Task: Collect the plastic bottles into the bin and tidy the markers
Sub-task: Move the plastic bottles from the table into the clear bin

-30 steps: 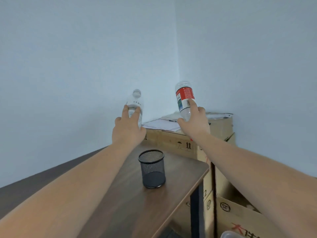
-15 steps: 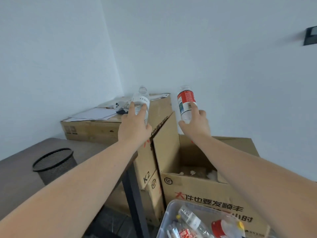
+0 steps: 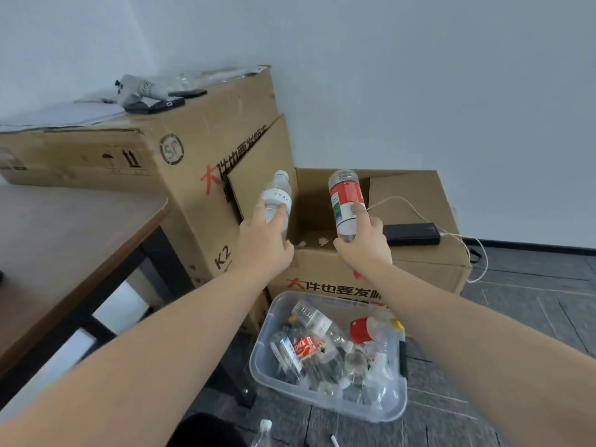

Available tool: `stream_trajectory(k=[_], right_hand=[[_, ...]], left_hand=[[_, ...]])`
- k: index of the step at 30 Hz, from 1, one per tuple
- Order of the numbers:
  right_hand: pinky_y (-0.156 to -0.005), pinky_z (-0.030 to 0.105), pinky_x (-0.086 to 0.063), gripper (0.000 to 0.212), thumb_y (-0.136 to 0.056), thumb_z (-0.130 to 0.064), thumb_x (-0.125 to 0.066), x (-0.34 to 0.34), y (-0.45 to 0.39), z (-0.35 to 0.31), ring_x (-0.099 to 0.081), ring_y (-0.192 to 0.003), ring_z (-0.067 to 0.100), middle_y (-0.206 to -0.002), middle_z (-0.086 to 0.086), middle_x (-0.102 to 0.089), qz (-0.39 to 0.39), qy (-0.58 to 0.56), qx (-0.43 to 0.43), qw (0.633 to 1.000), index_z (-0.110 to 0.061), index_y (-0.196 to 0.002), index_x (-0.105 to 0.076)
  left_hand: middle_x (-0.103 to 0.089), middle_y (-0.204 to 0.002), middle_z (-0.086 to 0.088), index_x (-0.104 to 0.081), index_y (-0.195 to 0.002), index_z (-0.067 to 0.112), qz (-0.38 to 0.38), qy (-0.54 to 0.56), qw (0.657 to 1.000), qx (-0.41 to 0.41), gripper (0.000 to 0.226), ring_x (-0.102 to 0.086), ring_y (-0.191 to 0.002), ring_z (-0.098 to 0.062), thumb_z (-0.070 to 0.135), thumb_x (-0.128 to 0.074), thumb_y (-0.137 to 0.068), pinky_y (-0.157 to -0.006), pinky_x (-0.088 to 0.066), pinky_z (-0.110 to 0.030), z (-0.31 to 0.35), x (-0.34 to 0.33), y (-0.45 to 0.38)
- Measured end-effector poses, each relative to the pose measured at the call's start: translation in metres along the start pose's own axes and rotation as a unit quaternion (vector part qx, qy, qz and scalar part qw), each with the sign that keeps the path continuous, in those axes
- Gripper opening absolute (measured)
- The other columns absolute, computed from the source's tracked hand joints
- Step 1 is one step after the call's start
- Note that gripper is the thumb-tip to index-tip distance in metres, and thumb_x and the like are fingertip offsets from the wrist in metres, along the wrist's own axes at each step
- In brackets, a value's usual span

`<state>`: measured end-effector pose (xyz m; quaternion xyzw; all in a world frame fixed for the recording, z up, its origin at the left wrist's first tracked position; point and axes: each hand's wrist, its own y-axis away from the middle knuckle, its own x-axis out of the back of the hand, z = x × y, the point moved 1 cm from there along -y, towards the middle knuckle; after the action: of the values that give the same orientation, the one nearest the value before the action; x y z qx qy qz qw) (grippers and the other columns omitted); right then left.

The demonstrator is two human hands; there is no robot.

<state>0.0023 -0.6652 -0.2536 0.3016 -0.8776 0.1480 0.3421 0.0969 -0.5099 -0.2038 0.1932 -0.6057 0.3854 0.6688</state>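
Note:
My left hand (image 3: pixel 263 241) grips a clear bottle with a white label (image 3: pixel 277 198), its white cap pointing up. My right hand (image 3: pixel 364 245) grips a clear bottle with a red and green label (image 3: pixel 345 198), held bottom up. Both bottles are in the air in front of the cardboard boxes, above and behind a clear plastic bin (image 3: pixel 274 379) on the floor. Several empty bottles lie in the bin. Another bottle (image 3: pixel 263 433) shows at the bottom edge, on the floor. No markers are clearly in view.
A brown table (image 3: pixel 64 240) stands at the left. Stacked cardboard boxes (image 3: pixel 180 156) fill the corner, with papers and dark devices on top. An open box (image 3: pixel 419 262) carries a black power bank (image 3: pixel 412 233) with a white cable. Grey floor lies to the right.
The view has swung right and down, away from the table and mesh cup, bringing the whole bin into sight. Both hands moved lower with their bottles still gripped.

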Motion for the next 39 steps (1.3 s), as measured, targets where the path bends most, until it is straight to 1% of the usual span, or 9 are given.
stream_trajectory(k=[7, 14, 18, 20, 22, 27, 31, 35, 39], right_hand=[[-0.091, 0.041, -0.051, 0.079, -0.088, -0.029, -0.06, -0.065, 0.012, 0.06, -0.042, -0.122, 0.029, -0.141, 0.01, -0.029, -0.091, 0.043, -0.028, 0.995, -0.031, -0.148, -0.009], [-0.093, 0.044, -0.046, 0.075, -0.093, -0.036, -0.052, -0.108, 0.014, 0.106, -0.042, -0.125, 0.032, -0.146, 0.01, -0.024, -0.15, 0.049, -0.062, 0.986, -0.031, -0.15, -0.003], [-0.108, 0.053, -0.035, 0.082, -0.092, -0.048, -0.05, -0.128, 0.02, 0.132, -0.022, -0.141, 0.033, -0.156, 0.011, -0.015, -0.202, 0.088, -0.075, 0.972, -0.035, -0.15, 0.005], [-0.114, 0.053, -0.025, 0.083, -0.091, -0.042, -0.052, -0.133, 0.023, 0.142, -0.012, -0.145, 0.032, -0.157, 0.012, -0.013, -0.223, 0.098, -0.071, 0.967, -0.033, -0.151, 0.004], [-0.115, 0.052, -0.022, 0.079, -0.091, -0.038, -0.051, -0.134, 0.022, 0.147, -0.012, -0.145, 0.032, -0.157, 0.013, -0.016, -0.228, 0.096, -0.062, 0.967, -0.029, -0.152, -0.001], [-0.111, 0.049, -0.032, 0.076, -0.093, -0.036, -0.053, -0.132, 0.012, 0.156, -0.018, -0.145, 0.029, -0.158, 0.008, -0.018, -0.223, 0.107, -0.06, 0.967, -0.028, -0.152, -0.006], [-0.1, 0.05, -0.045, 0.076, -0.092, -0.037, -0.053, -0.127, 0.006, 0.16, -0.028, -0.141, 0.026, -0.158, 0.003, -0.017, -0.202, 0.098, -0.068, 0.972, -0.034, -0.151, -0.006], [-0.096, 0.05, -0.049, 0.076, -0.09, -0.036, -0.053, -0.124, 0.006, 0.162, -0.032, -0.139, 0.025, -0.158, 0.003, -0.019, -0.189, 0.094, -0.073, 0.975, -0.035, -0.151, -0.007], [-0.101, 0.049, -0.045, 0.076, -0.091, -0.035, -0.053, -0.125, 0.008, 0.162, -0.023, -0.143, 0.023, -0.158, 0.001, -0.02, -0.193, 0.094, -0.059, 0.975, -0.032, -0.151, -0.008]], left_hand=[[-0.007, -0.158, -0.007, -0.024, -0.148, 0.03, -0.069, -0.005, 0.998, 0.002, 0.066, -0.042, -0.12, -0.033, 0.033, -0.053, -0.089, -0.091, -0.044, -0.041, -0.02, -0.074, 0.018], [-0.008, -0.157, -0.007, -0.023, -0.149, 0.027, -0.112, -0.003, 0.994, 0.015, 0.065, -0.03, -0.129, -0.031, 0.035, -0.054, -0.092, -0.098, -0.04, -0.041, -0.036, -0.121, 0.042], [0.0, -0.159, -0.005, -0.02, -0.15, 0.029, -0.158, -0.006, 0.987, 0.018, 0.066, -0.036, -0.122, -0.033, 0.034, -0.053, -0.092, -0.091, -0.043, -0.039, -0.045, -0.141, 0.051], [0.001, -0.159, -0.004, -0.02, -0.149, 0.031, -0.176, -0.011, 0.984, 0.018, 0.066, -0.037, -0.119, -0.031, 0.035, -0.053, -0.092, -0.09, -0.044, -0.038, -0.046, -0.151, 0.053], [0.0, -0.158, -0.005, -0.02, -0.149, 0.032, -0.192, -0.01, 0.981, 0.023, 0.066, -0.037, -0.119, -0.031, 0.035, -0.054, -0.092, -0.09, -0.043, -0.039, -0.044, -0.16, 0.055], [-0.006, -0.158, -0.011, -0.019, -0.15, 0.029, -0.202, -0.024, 0.979, -0.004, 0.067, -0.038, -0.123, -0.037, 0.039, -0.052, -0.093, -0.097, -0.04, -0.04, -0.037, -0.181, 0.062], [0.001, -0.159, -0.011, -0.014, -0.151, 0.029, -0.214, -0.021, 0.977, -0.014, 0.067, -0.034, -0.128, -0.038, 0.041, -0.049, -0.095, -0.101, -0.038, -0.041, -0.03, -0.192, 0.064], [0.009, -0.159, -0.013, -0.012, -0.152, 0.025, -0.197, 0.006, 0.98, -0.007, 0.071, -0.019, -0.14, -0.032, 0.047, -0.047, -0.095, -0.11, -0.03, -0.04, -0.022, -0.207, 0.065], [0.026, -0.156, -0.009, 0.005, -0.153, 0.025, -0.249, 0.07, 0.964, 0.058, 0.079, 0.008, -0.146, -0.033, 0.055, -0.04, -0.095, -0.117, -0.017, -0.047, -0.01, -0.227, 0.068]])
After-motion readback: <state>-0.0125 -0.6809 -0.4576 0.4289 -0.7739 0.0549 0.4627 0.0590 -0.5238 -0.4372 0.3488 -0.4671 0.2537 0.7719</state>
